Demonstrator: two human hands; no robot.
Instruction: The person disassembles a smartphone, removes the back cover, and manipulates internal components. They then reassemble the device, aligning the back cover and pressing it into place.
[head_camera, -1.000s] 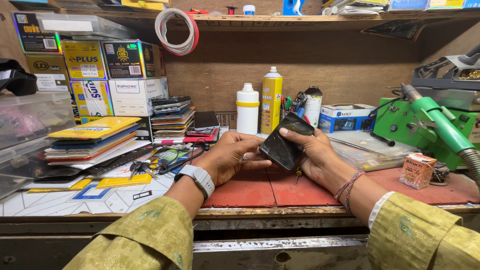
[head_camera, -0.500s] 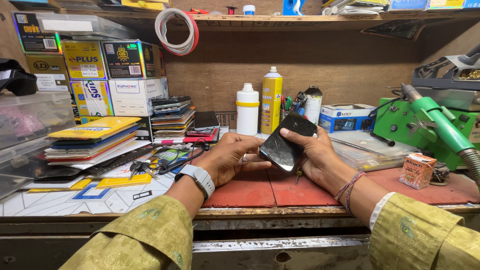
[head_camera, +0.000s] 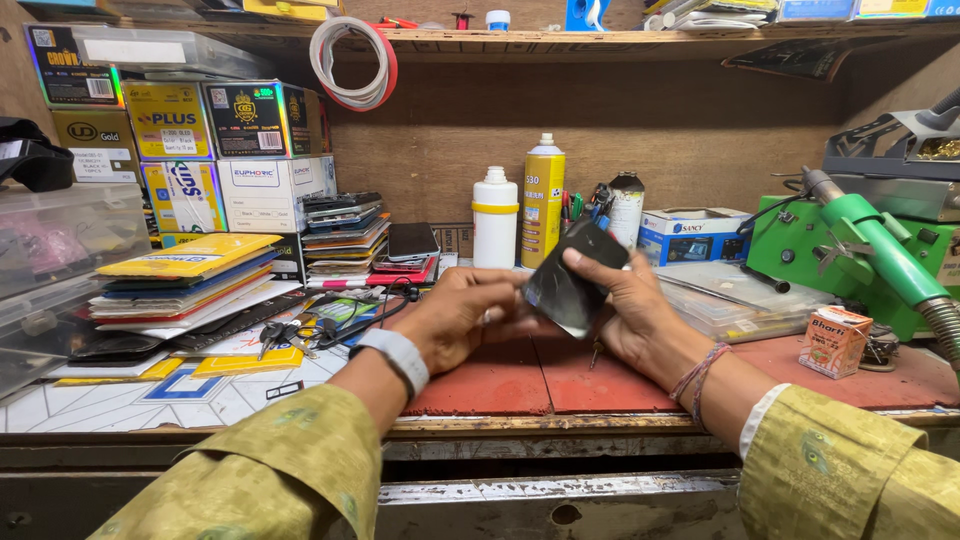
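Phone (head_camera: 575, 277), a flat dark slab, sits between both hands above the red mat (head_camera: 520, 375) on the counter (head_camera: 150, 400), close to the middle of the scene. Its long axis is tilted: the upper end points far and to the right, the lower end comes near and to the left, with one broad face turned toward the camera.

The right hand (head_camera: 630, 305) is the nearer of the two to it, grasping it from behind and from the right, fingers wrapped along the far edge and the thumb over the upper end. The left hand (head_camera: 465, 315) comes in from the left, loosely curled, its fingertips touching the phone's lower left edge; whether it pinches that edge or only rests against it, I cannot tell.

Just beyond the phone stand a white bottle (head_camera: 496, 218) and a yellow spray can (head_camera: 543, 200). A small orange box (head_camera: 835, 340) lies well apart to the right.
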